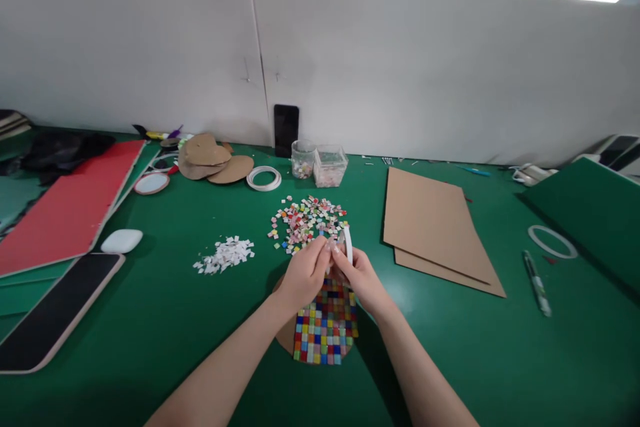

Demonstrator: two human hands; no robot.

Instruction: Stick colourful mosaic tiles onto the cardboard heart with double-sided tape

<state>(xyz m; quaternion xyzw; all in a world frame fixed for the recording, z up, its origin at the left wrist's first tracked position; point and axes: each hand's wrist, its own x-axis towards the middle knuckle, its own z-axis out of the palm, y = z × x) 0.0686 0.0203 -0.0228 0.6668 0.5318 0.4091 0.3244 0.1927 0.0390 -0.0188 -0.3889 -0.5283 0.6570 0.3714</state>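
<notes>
In the head view my left hand (306, 273) and my right hand (364, 280) meet fingertip to fingertip. My right hand is closed around a white roll of tape (349, 244), standing on edge. Pinched closed, my left hand's fingers touch those of the right; whatever is between them is too small to make out. Below both hands lies a round cardboard disc (286, 335), largely covered by rows of colourful square mosaic tiles (325, 330). Just beyond the hands, loose mosaic tiles (305, 217) are scattered in a heap.
White paper bits (227, 255) lie left. Behind are a tape ring (264, 178), cardboard discs (203, 155), a clear cup (303, 159), a clear box (330, 167) and an upright phone (286, 130). Cardboard sheets (433, 223) and a pen (537, 283) lie right; another phone (55, 313) lies left.
</notes>
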